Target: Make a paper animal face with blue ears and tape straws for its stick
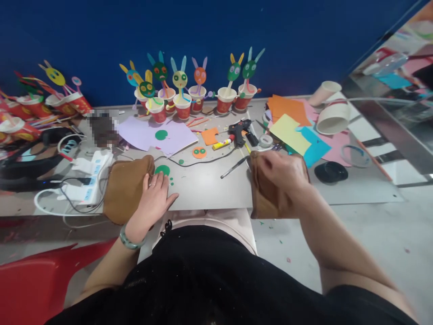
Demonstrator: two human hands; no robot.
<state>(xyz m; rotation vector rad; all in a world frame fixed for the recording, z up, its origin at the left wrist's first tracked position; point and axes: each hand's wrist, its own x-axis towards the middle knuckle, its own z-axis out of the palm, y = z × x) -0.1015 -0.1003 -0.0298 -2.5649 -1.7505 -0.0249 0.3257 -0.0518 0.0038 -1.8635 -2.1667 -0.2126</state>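
Observation:
My left hand (pixel 154 196) lies with fingers stretched out at the right edge of a brown cloth piece (pixel 125 187), its fingertips by a green paper circle (pixel 163 170). On the right, the curled fingers of my right hand (pixel 282 170) grip a second brown cloth piece (pixel 269 203), which hangs over the table's front edge. A black pen (pixel 233 168) lies just left of that hand. Beyond it are a black glue gun (pixel 240 132), a yellow glue stick (pixel 222 144) and an orange paper face with green eyes (pixel 199 152).
Red paper cups (pixel 183 109) with rabbit-faced figures stand along the blue wall (pixel 216 40). A white power strip (pixel 96 174) with cables is at the left. Coloured paper (pixel 289 133), a black round object (pixel 330 172) and tipped cups (pixel 333 118) lie at the right. A red chair (pixel 37 280) stands lower left.

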